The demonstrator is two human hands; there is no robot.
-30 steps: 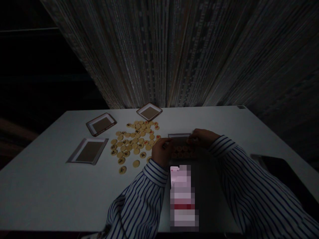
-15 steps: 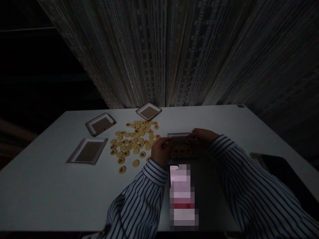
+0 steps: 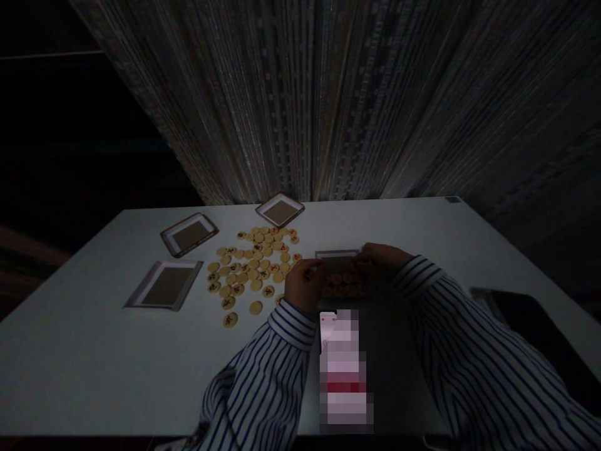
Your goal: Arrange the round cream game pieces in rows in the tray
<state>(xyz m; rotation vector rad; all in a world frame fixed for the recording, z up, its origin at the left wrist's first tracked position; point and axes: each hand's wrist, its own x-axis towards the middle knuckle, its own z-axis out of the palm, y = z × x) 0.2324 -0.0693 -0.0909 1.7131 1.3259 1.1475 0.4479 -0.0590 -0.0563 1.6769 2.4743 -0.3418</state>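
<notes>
A shallow tray (image 3: pixel 340 254) stands in front of me, with rows of round Chinese chess pieces (image 3: pixel 345 290) in its near part. At its left side is my left hand (image 3: pixel 303 287), fingers curled and thumb and index close together; what they grip, if anything, is too dark to make out. My right hand (image 3: pixel 382 260) is closed at the tray's right edge, its fingertips over the tray. Whatever lies between those fingertips is hidden in shadow. Left of my left hand, many loose wooden chess pieces (image 3: pixel 253 274) lie scattered, some showing red or black characters.
Three more shallow trays rest on the white table (image 3: pixel 84 357): a near-left one (image 3: pixel 188 285), a far-left one (image 3: pixel 213 233) and one at the back (image 3: pixel 259 212). A lit phone (image 3: pixel 327 332) lies before me. A dark flat object (image 3: pixel 530 319) is at right; a striped curtain (image 3: pixel 310 113) hangs behind.
Both hands stay at the tray in nearly the same pose. The scattered pieces and the other trays have not visibly moved.
</notes>
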